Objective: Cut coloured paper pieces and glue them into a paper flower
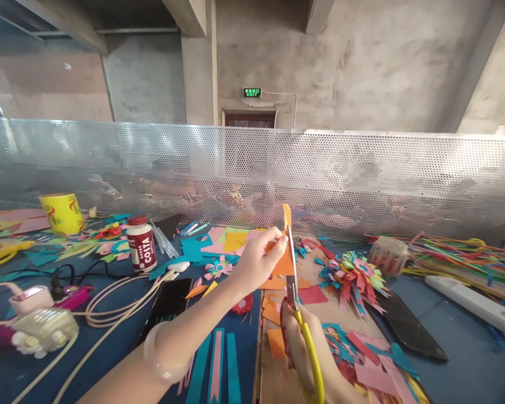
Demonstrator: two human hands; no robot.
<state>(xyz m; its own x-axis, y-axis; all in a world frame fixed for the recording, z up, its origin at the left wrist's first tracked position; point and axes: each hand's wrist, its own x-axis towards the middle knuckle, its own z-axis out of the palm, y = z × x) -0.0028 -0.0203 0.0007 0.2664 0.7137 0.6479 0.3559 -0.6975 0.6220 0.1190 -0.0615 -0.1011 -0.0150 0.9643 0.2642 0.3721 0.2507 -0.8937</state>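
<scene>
My left hand pinches a piece of orange paper, held up over the middle of the table. A narrow orange strip sticks up above the fingertips, beside the scissor blades. In my right hand are scissors with yellow handles, pointing upward, their blades along the paper's right edge. Whether the blades are fully closed is hard to make out. More orange paper pieces lie on the brown board below. Blue and pink paper strips rest on the blue tabletop under my left forearm.
A Costa bottle, yellow tape roll, phone and cables lie left. At right are a paper flower, dark phone, white power strip and coloured stems. A perforated metal screen stands behind.
</scene>
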